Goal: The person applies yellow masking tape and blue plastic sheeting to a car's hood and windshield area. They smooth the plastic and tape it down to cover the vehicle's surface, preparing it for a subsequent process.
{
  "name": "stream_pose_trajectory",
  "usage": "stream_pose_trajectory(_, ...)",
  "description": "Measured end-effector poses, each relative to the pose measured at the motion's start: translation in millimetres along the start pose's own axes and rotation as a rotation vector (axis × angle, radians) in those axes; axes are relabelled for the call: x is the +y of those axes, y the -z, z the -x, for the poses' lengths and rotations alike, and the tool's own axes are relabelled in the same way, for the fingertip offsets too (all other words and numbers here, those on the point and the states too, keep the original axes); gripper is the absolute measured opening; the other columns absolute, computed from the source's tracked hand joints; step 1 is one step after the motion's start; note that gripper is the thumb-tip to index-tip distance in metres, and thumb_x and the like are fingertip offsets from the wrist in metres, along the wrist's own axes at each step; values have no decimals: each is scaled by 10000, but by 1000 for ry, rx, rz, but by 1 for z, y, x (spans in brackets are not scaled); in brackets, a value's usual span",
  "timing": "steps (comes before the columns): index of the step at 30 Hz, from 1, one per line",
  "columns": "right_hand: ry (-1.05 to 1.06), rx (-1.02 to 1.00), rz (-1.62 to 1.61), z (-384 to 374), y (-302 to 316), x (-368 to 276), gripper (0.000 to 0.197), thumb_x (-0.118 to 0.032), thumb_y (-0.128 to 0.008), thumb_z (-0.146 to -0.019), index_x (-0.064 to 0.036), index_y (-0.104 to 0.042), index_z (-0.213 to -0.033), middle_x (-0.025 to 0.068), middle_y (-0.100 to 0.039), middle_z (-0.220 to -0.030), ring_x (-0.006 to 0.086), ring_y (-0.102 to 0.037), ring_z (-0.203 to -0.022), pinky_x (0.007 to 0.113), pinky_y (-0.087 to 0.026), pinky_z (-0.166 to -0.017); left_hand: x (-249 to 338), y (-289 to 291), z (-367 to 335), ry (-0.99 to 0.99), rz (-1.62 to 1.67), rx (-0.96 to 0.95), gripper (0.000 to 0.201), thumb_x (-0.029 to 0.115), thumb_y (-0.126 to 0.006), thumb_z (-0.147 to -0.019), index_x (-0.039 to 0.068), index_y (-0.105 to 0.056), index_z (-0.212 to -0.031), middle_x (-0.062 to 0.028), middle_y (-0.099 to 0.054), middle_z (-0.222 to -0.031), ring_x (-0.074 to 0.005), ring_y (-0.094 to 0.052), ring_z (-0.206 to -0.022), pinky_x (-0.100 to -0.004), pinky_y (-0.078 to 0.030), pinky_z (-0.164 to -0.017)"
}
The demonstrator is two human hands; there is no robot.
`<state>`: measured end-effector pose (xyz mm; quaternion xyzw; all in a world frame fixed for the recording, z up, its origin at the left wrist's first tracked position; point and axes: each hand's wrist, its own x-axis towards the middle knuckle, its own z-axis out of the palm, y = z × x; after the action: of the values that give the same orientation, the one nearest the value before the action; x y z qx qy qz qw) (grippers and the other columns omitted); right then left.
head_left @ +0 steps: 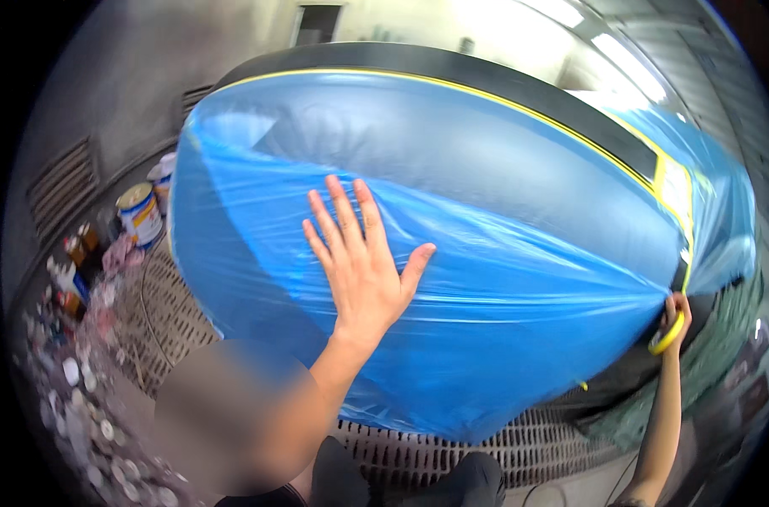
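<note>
My left hand [361, 262] lies with fingers spread against a sheet of blue plastic film [503, 355], which drapes over a large curved vehicle panel. A blurred patch hides part of my left forearm. Far to the right, my right hand [677, 314] grips a roll of yellow masking tape [666, 335] at the film's right edge. Folds in the film fan out from that corner toward my left hand. Along the top edge, a line of yellow tape [486, 91] borders a black strip [418, 61].
Paint cans [140, 215], bottles [67, 279] and loose litter line the left wall below a vent [63, 188]. A slotted floor grating [410, 452] runs underneath the panel. At the right, more blue film [722, 220] covers the vehicle, with green sheeting [697, 380] below.
</note>
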<state>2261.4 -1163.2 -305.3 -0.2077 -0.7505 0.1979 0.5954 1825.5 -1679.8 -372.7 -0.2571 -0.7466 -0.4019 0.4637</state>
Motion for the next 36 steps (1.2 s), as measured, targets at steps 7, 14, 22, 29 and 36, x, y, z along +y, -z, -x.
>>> stream_pose_trajectory(7, -83, -44, -29, 10, 0, -17, 133, -146, -731, -988, -67, -635, -940, -64, -497, -633, 34, -432, -467, 218, -319, -427, 76, -17, 0, -131, -98, -116, 982, 723, -400, -1010, -15, -253, -1641, -315, -143, -1701, -563, -112, -1556, -692, -106, -1219)
stream_pose_trajectory(14, -32, -133, -140, 14, -13, -42, 158, -108, -742, -981, -65, -605, -913, -78, -493, -641, 19, -435, -467, 205, -323, -430, 98, -29, 4, -135, -131, -24, 1205, 804, -519, -911, -99, -160, -1624, -344, -121, -1689, -550, -120, -1557, -626, -139, -1250)
stream_pose_trajectory(22, 37, -143, -227, 12, -6, -40, 199, -104, -767, -958, -57, -584, -896, -79, -493, -675, -1, -423, -472, 183, -310, -438, 171, -36, 6, -124, -65, -130, 1330, 806, -611, -856, -156, -76, -1602, -375, -65, -1682, -510, -35, -1582, -601, -94, -1268)
stream_pose_trajectory(29, 50, -179, -286, 13, -11, -26, 171, -60, -749, -963, -50, -588, -907, -74, -493, -659, -1, -429, -463, 178, -313, -436, 257, -71, 16, -197, 36, -149, 1271, 793, -597, -867, -175, -183, -1579, -388, -128, -1668, -506, -88, -1581, -580, -110, -1274)
stream_pose_trajectory(36, 52, -239, -336, 8, -5, -35, 161, -56, -745, -965, -42, -594, -914, -55, -518, -640, 24, -477, -451, 189, -350, -424, 355, -109, 22, -376, 163, -118, 1094, 694, -600, -906, -159, -332, -1536, -377, -216, -1653, -468, -164, -1582, -546, -144, -1281)
